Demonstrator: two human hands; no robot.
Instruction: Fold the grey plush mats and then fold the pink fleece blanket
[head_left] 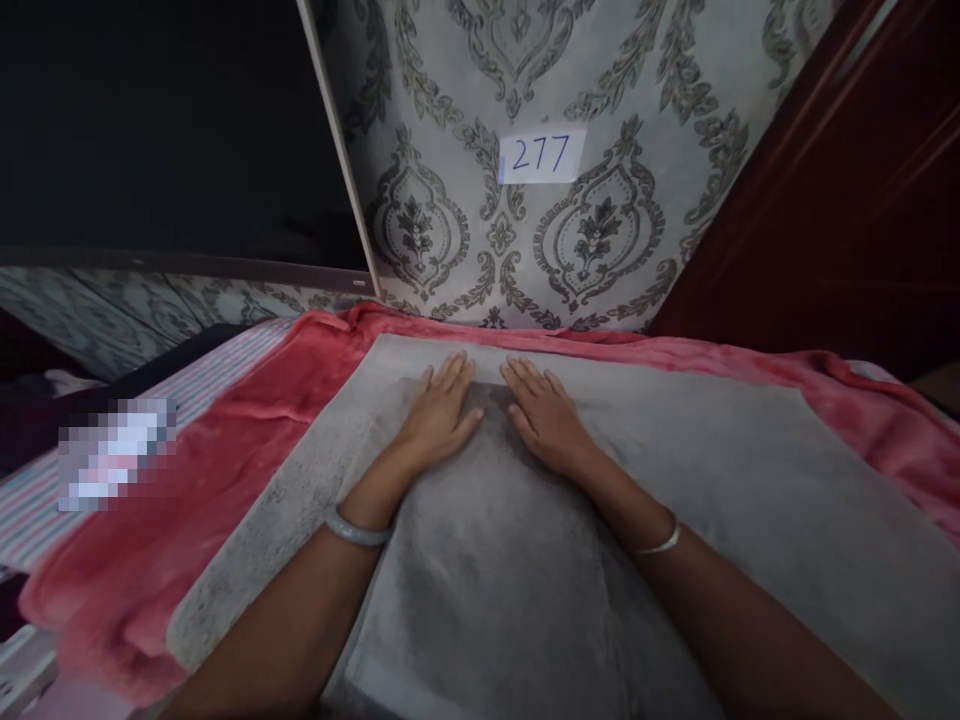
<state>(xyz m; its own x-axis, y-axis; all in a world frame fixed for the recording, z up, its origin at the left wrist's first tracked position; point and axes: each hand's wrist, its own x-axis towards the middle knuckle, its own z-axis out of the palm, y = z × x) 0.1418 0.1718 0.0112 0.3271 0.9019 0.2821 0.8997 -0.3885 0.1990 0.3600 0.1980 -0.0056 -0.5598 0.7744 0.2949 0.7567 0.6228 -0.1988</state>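
Note:
Both my hands lie flat, palms down, side by side on a grey fleecy cloth (750,480) spread over a bed. My left hand (442,410) has its fingers stretched toward the wall, thumb pointing right. My right hand (544,415) mirrors it a little to the right, fingers together and straight. Under the hands is a darker grey patch (495,560) of the cloth, a folded layer or brushed pile; I cannot tell which. Each wrist wears a silver bangle. Neither hand holds anything.
A red plush blanket (247,420) lies under the grey cloth and spills left and along the far edge. A striped sheet (217,375) shows at left. Patterned wallpaper with a paper label "277" (541,154) stands behind; a dark panel (165,130) at upper left, dark red wood (840,200) at right.

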